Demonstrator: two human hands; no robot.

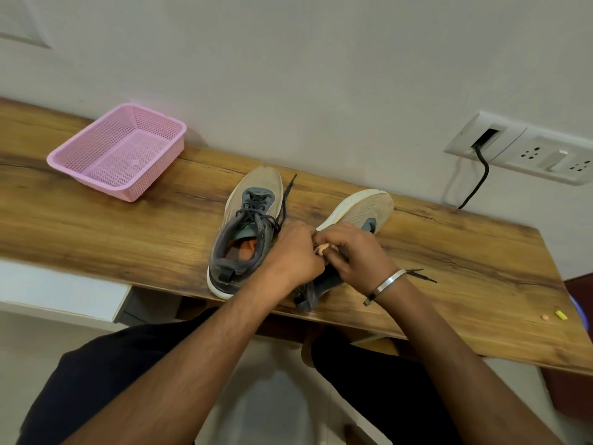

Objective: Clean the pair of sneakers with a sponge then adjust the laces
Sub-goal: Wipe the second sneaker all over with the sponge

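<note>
Sneakers sit side by side on the wooden table (96, 220). The left sneaker (245, 232) stands upright at about eleven o'clock from my hands, toe toward the wall, its dark laces (256, 213) loose and one end trailing off toward one o'clock. The right sneaker (356, 213) lies tilted on its side with the pale sole showing, toe pointing toward two o'clock, heel near the table's front edge. My left hand (293, 255) and right hand (356, 255) meet over its middle, fingers curled, together pinching something pale tan (322, 249) between them; I cannot tell what it is. A dark lace end (422, 275) pokes out past my right wrist at three o'clock. A pink basket (120, 152) sits well apart at ten o'clock.
</note>
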